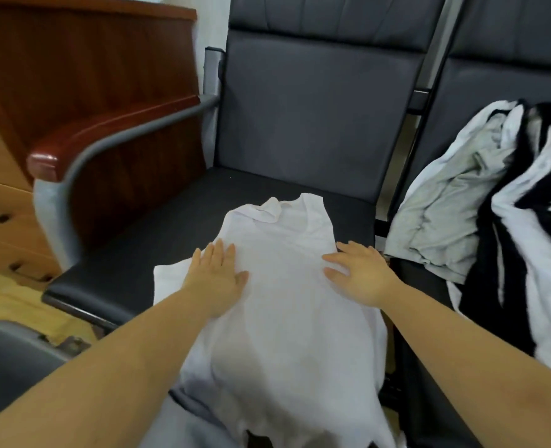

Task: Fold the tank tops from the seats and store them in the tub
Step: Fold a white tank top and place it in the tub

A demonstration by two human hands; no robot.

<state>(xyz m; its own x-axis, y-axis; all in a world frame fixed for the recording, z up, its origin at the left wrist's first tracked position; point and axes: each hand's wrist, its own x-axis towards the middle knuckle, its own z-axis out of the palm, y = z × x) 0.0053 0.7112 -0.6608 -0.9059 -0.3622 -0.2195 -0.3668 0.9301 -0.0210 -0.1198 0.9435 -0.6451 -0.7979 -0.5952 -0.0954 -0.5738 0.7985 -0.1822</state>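
I pressed my left hand (pixel 217 276) and right hand (pixel 360 273) flat, fingers straight and gripping nothing, on the white tank top (pixel 287 286) spread over the seat (pixel 183 218) at the frame's centre, to smooth it for folding; more tops (pixel 494 202) waited at right.

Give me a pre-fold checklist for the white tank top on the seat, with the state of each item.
1. White tank top spread flat on the seat: ok, mostly smooth.
2. Left hand flat on the fabric: ok.
3. Right hand flat on the fabric: ok.
4. Straps laid straight: not ok, the left strap is folded over.
5. Pile of tank tops clear of the working seat: ok, it lies on the next seat.
6. Tub ready to receive: cannot tell, only a grey corner shows.
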